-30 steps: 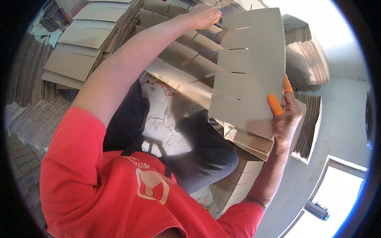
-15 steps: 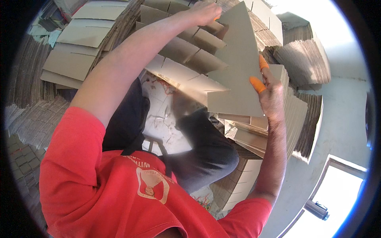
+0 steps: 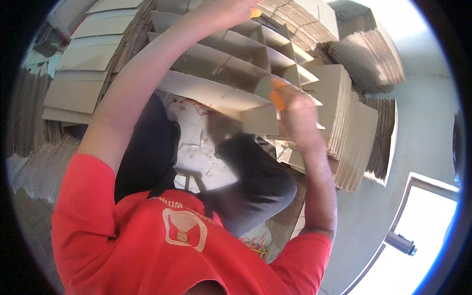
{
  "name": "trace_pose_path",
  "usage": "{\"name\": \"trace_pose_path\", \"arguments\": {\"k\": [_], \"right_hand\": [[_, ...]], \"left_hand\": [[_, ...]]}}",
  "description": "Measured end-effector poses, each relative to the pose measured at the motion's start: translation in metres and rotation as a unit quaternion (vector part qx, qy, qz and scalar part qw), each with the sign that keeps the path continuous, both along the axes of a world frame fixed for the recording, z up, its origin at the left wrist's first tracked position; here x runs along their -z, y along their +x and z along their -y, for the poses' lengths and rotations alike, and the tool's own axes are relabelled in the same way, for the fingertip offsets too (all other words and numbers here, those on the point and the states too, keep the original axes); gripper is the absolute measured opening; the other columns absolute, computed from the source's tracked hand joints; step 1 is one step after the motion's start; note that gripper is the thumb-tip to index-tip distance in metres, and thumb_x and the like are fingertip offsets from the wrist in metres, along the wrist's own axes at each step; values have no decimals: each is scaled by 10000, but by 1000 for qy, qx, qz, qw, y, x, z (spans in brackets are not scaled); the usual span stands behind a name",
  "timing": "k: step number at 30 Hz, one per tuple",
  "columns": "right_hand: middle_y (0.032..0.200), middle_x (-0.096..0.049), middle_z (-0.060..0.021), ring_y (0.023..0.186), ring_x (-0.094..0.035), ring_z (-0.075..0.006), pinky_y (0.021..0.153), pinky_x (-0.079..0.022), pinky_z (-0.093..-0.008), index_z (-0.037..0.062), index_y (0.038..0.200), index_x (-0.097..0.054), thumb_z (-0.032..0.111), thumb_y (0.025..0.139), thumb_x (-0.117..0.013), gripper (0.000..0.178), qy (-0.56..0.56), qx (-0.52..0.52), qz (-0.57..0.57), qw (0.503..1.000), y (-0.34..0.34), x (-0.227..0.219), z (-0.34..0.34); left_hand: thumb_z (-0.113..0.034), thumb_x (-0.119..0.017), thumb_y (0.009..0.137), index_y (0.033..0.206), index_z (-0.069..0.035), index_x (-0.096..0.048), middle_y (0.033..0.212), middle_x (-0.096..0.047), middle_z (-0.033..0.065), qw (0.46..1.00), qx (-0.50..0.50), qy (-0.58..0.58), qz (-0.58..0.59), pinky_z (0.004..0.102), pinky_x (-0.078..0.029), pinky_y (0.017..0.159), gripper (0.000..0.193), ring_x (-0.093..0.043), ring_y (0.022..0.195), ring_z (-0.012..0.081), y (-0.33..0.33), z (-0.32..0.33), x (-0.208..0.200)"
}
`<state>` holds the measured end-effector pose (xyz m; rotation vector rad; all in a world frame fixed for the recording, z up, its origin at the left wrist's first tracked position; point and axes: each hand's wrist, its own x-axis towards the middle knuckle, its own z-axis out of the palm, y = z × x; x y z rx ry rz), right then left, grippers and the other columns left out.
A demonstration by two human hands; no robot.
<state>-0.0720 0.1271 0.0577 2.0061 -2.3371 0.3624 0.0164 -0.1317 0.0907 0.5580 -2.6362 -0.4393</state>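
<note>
A grid of interlocked cardboard dividers (image 3: 209, 93) stands before me, its long slotted strips running left to right. A cardboard cross strip (image 3: 260, 120) sits upright across them near the right end. My right hand (image 3: 299, 110), slightly blurred, is closed on the near part of this cross strip, with orange covers on the thumb and a finger. At the top edge, my left hand (image 3: 236, 11) is over the far side of the grid. An orange cover shows on one of its digits, but most of its fingers are cut off by the frame.
Stacked cardboard sheets (image 3: 351, 132) stand right of the grid, with another bundle (image 3: 368, 56) farther back. More slotted cardboard stacks (image 3: 81, 76) rise at the left. My dark-trousered legs are below, above a pale littered floor (image 3: 194, 142). A bluish wall (image 3: 423, 132) is at the right.
The cross strip, earlier raised and tilted above the long strips, now sits down among them. My right hand has moved left; my left hand has shifted up and left, partly out of view.
</note>
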Motion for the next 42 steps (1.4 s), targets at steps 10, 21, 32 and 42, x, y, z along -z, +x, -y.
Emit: {"name": "trace_pose_path", "arguments": {"k": [10, 21, 32, 42], "right_hand": [[967, -671, -144, 920, -671, -294, 797, -526, -443, 64, 1105, -639, 295, 840, -755, 371, -76, 435, -187, 877, -114, 19, -75], [784, -675, -204, 685, -668, -296, 622, -535, -421, 2, 1014, -597, 148, 783, -794, 337, -276, 474, -85, 832, -164, 29, -125], [1120, -682, -91, 1039, -636, -130, 874, -592, -291, -11, 1378, -495, -122, 784, -676, 631, -318, 95, 237, 913, 13, -130, -23], [1282, -606, -189, 1196, -572, -185, 996, -529, -366, -48, 1385, -465, -237, 732, -602, 693, -147, 53, 187, 970, 16, -98, 27]], "left_hand": [[-33, -768, 738, 1099, -35, -675, 986, -696, 118, 945, 37, -42, -323, 367, -525, 731, 373, -649, 851, 283, 113, -90, 55], [-105, -771, 757, 1051, -34, -688, 989, -706, 109, 963, 0, -31, -268, 373, -520, 760, 313, -651, 865, 272, 125, -89, 80], [-133, -701, 766, 925, -65, -705, 815, -674, 51, 981, 89, -57, -160, 378, -468, 705, 173, -596, 761, 239, 120, -83, 116], [-70, -703, 680, 802, -82, -667, 709, -606, 49, 979, 89, -64, -170, 373, -461, 679, 128, -589, 731, 233, 115, -82, 118]]}}
